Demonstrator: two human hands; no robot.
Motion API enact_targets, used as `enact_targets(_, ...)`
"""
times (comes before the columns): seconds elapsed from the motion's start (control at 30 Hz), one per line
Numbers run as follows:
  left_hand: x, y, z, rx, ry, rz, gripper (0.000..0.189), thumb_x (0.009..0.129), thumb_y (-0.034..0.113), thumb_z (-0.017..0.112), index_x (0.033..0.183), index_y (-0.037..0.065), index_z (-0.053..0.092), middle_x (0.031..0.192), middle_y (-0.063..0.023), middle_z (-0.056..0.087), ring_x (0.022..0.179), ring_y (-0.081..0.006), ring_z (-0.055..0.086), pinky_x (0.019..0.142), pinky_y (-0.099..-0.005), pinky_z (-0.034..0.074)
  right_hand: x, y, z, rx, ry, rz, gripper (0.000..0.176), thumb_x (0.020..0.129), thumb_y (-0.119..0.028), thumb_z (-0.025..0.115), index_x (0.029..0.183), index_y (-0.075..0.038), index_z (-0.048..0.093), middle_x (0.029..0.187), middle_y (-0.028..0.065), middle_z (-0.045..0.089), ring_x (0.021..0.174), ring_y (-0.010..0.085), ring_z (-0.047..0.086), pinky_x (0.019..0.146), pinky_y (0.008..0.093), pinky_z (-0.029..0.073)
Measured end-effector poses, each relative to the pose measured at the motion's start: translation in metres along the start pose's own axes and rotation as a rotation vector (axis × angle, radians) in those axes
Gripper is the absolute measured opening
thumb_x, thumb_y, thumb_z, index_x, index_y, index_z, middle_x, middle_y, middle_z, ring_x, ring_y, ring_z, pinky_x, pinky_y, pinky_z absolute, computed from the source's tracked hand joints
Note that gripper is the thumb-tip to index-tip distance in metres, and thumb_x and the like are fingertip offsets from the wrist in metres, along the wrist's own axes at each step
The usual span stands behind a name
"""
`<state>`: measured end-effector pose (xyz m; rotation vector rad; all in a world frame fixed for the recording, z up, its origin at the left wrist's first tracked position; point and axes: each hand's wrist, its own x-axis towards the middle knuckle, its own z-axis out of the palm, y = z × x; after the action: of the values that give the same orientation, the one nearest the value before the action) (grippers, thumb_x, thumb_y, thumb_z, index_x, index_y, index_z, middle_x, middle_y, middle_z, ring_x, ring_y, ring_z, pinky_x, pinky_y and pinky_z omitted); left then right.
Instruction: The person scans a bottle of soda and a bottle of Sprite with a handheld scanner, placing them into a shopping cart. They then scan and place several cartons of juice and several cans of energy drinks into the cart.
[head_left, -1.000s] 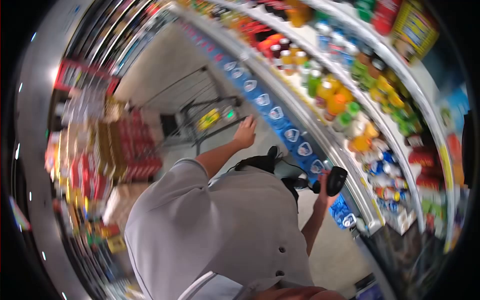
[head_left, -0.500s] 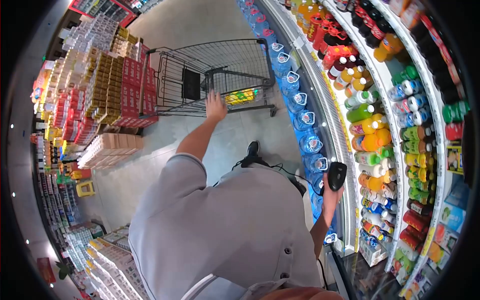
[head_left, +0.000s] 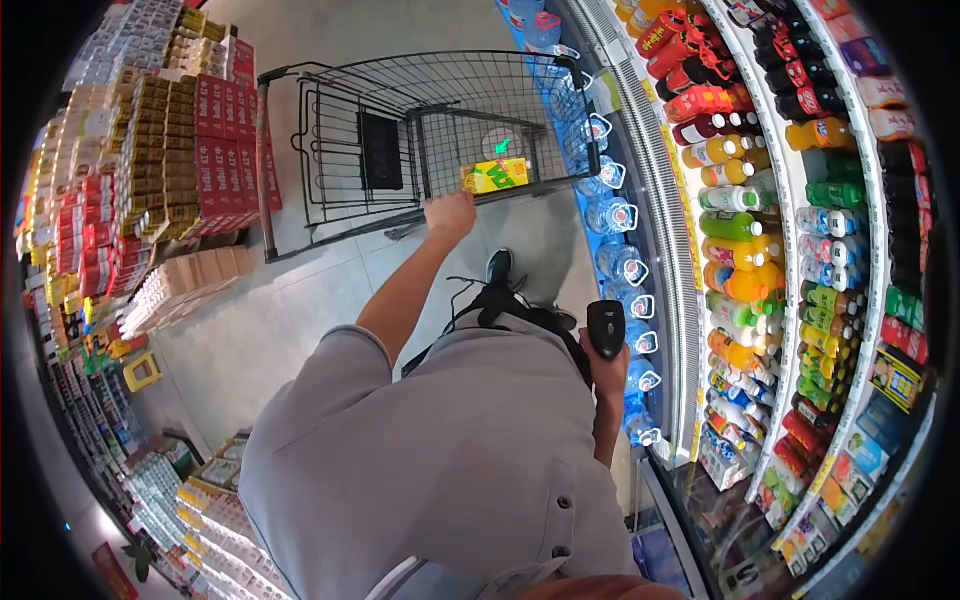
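Observation:
My left hand (head_left: 452, 212) is closed over the near top rail of a black wire shopping cart (head_left: 330, 150). Low in the cart, just beyond my knuckles, a yellow box with green print (head_left: 497, 177) shows through the wires. In my right hand (head_left: 608, 372) is a black handheld barcode scanner (head_left: 606, 330), its head pointing up and away from me. The scanner is beside my hip, close to the row of large blue-tinted water bottles (head_left: 628, 272).
A drinks cooler (head_left: 690, 300) with shelves of bottles, such as a green one (head_left: 731, 225), runs along my right. Stacked red cartons (head_left: 222, 150) stand left of the cart. A small yellow stool (head_left: 142, 372) sits on the grey tile floor (head_left: 230, 340).
My left hand, with fingers stretched out over the cart before, has closed on its rail. The scanner has moved left, nearer my body. The cart shows larger, and its box is more visible.

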<state>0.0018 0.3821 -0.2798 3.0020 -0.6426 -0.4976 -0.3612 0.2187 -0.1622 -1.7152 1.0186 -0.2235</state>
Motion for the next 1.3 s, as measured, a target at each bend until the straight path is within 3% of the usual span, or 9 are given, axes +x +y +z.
enact_targets(0.2, 0.002, 0.000, -0.007, -0.009, -0.247, 0.103, 0.034, 0.097, 0.032, 0.050, 0.095, 0.008, 0.074, 0.096, -0.0169, 0.075, 0.089, -0.0366, 0.074, 0.076, -0.0512, 0.057, 0.008, -0.025, 0.010, -0.025, -0.004, 0.063, 0.025, 0.084, -0.024, 0.084, 0.083, -0.004, 0.069, 0.063, -0.0011, 0.060, 0.052, 0.0080, 0.052, 0.048, 0.0294, 0.040)
enact_targets(0.37, 0.028, 0.002, 0.062, 0.040, -0.259, 0.361, 0.023, 0.089, 0.017, 0.060, 0.110, 0.012, 0.070, 0.117, -0.0158, 0.069, 0.115, -0.0350, 0.066, 0.094, -0.0481, 0.053, -0.003, -0.022, 0.020, -0.074, 0.040, 0.229, 0.025, 0.084, -0.025, 0.083, 0.083, -0.004, 0.070, 0.064, -0.0019, 0.060, 0.055, 0.0064, 0.053, 0.050, 0.0283, 0.040)
enact_targets(0.4, 0.033, 0.006, 0.085, -0.051, -0.386, 0.375, 0.028, 0.087, 0.014, 0.061, 0.114, 0.013, 0.069, 0.132, -0.0193, 0.059, 0.131, -0.0393, 0.053, 0.105, -0.0501, 0.046, -0.010, -0.027, 0.020, -0.080, 0.036, 0.226, 0.024, 0.085, -0.024, 0.083, 0.085, -0.004, 0.071, 0.067, -0.0017, 0.062, 0.059, 0.0062, 0.054, 0.052, 0.0277, 0.042)
enact_targets(0.57, 0.023, 0.019, 0.169, 0.077, -0.469, 0.623, 0.046, 0.086, 0.018, 0.066, 0.132, 0.016, 0.063, 0.153, -0.0259, 0.038, 0.143, -0.0541, 0.031, 0.113, -0.0603, 0.034, -0.045, -0.042, 0.014, -0.126, 0.021, 0.535, 0.018, 0.085, -0.020, 0.083, 0.092, -0.004, 0.077, 0.077, -0.0006, 0.069, 0.068, 0.0065, 0.059, 0.059, 0.0271, 0.045)
enact_targets(0.67, 0.014, 0.019, 0.238, 0.107, -0.201, 0.600, 0.052, 0.087, 0.024, 0.068, 0.138, 0.024, 0.058, 0.163, -0.0241, 0.024, 0.147, -0.0531, 0.023, 0.117, -0.0681, 0.018, -0.073, -0.046, 0.005, -0.123, 0.072, 0.679, 0.021, 0.088, -0.014, 0.080, 0.104, -0.002, 0.073, 0.088, 0.0042, 0.073, 0.078, 0.0104, 0.066, 0.068, 0.0269, 0.051)
enact_targets(0.9, 0.005, 0.051, 0.247, 0.197, -0.425, 0.613, 0.058, 0.089, 0.023, 0.068, 0.143, 0.030, 0.051, 0.160, -0.0222, 0.025, 0.146, -0.0538, 0.024, 0.117, -0.0690, 0.015, -0.143, -0.038, -0.006, 0.038, 0.258, 0.709, 0.029, 0.090, 0.000, 0.073, 0.117, 0.002, 0.066, 0.102, 0.0122, 0.073, 0.089, 0.0184, 0.071, 0.081, 0.0334, 0.056)
enact_targets(1.07, 0.016, 0.043, 0.258, 0.096, -0.505, 0.576, 0.070, 0.082, 0.020, 0.073, 0.144, 0.026, 0.044, 0.151, -0.0255, 0.035, 0.130, -0.0511, 0.048, 0.103, -0.0632, 0.040, -0.131, -0.066, 0.025, 0.019, 0.260, 0.683, 0.028, 0.091, 0.001, 0.072, 0.118, 0.004, 0.064, 0.104, 0.0129, 0.073, 0.092, 0.0188, 0.070, 0.083, 0.0333, 0.056)
enact_targets(1.23, 0.028, 0.049, 0.196, -0.217, -0.751, 0.457, 0.083, 0.073, 0.026, 0.081, 0.145, 0.016, 0.041, 0.129, -0.0212, 0.057, 0.115, -0.0414, 0.063, 0.093, -0.0508, 0.051, -0.115, -0.048, 0.013, 0.144, 0.161, 0.565, 0.029, 0.090, 0.000, 0.073, 0.117, 0.004, 0.066, 0.104, 0.0116, 0.073, 0.095, 0.0180, 0.069, 0.086, 0.0324, 0.055)
enact_targets(1.3, 0.025, 0.040, 0.198, -0.363, -0.764, 0.358, 0.085, 0.069, 0.027, 0.083, 0.142, 0.013, 0.042, 0.120, -0.0207, 0.062, 0.110, -0.0396, 0.066, 0.090, -0.0475, 0.053, -0.098, -0.048, 0.002, -0.054, 0.063, 0.639, 0.026, 0.090, -0.004, 0.075, 0.115, 0.003, 0.068, 0.103, 0.0111, 0.074, 0.093, 0.0163, 0.069, 0.085, 0.0314, 0.054)
